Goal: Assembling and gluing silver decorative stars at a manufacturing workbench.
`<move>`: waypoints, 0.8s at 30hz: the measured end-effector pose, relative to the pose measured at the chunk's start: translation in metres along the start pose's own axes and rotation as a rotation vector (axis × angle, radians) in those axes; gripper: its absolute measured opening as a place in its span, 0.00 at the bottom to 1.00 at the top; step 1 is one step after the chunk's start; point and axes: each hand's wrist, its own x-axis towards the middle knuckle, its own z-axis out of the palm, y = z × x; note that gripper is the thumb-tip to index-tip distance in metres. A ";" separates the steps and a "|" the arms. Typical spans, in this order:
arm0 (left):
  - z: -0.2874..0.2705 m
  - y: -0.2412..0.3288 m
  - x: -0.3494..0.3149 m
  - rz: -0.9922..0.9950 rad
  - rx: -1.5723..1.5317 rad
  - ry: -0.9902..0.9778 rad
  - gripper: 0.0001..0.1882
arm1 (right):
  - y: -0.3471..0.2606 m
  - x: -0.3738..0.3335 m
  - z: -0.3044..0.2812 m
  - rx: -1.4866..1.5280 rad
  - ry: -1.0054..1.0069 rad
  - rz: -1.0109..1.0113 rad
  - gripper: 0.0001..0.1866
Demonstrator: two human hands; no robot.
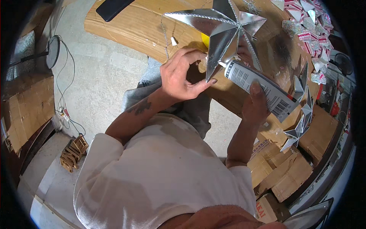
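Cardboard-covered worktable (126,26) lying across upper frame: left hand (179,76) pinching silver star (225,28), right hand (254,103) gripping white glue tube (259,89), nozzle pointing upper-left along a diagonal axis at centre.

Silver foil star (223,28), glue tube (259,89) at tip

We find open table (126,26) to the far left of the silver star (223,28), with only a black flat object (112,7) at its far edge. To the right, finished stars (301,114) and cardboard boxes (284,173) crowd our path; the bare floor (101,76) lies left.
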 end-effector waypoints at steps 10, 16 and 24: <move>0.001 0.000 -0.004 -0.075 -0.021 -0.013 0.31 | 0.011 -0.011 -0.002 0.076 0.059 0.017 0.28; 0.000 0.001 -0.001 -0.050 -0.002 -0.017 0.30 | 0.017 -0.020 -0.005 0.071 0.105 0.019 0.29; 0.000 -0.002 -0.001 -0.026 0.007 -0.010 0.31 | 0.013 -0.026 -0.002 0.108 0.105 0.075 0.28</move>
